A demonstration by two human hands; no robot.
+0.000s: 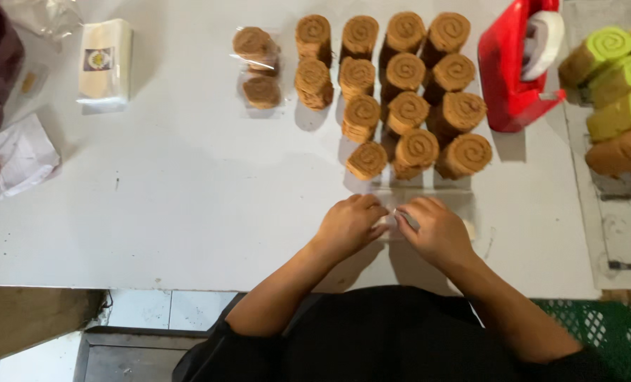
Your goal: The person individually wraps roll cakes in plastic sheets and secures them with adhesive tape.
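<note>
White table: L hand & R hand both pinch clear wrapper (brown roll slices behind).

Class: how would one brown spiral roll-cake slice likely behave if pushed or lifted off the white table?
The brown spiral roll-cake slice looks soft and crumbly, so probably fragile under pinching. Its round shape suggests it could roll if tipped onto its side. It likely feels light.
</note>
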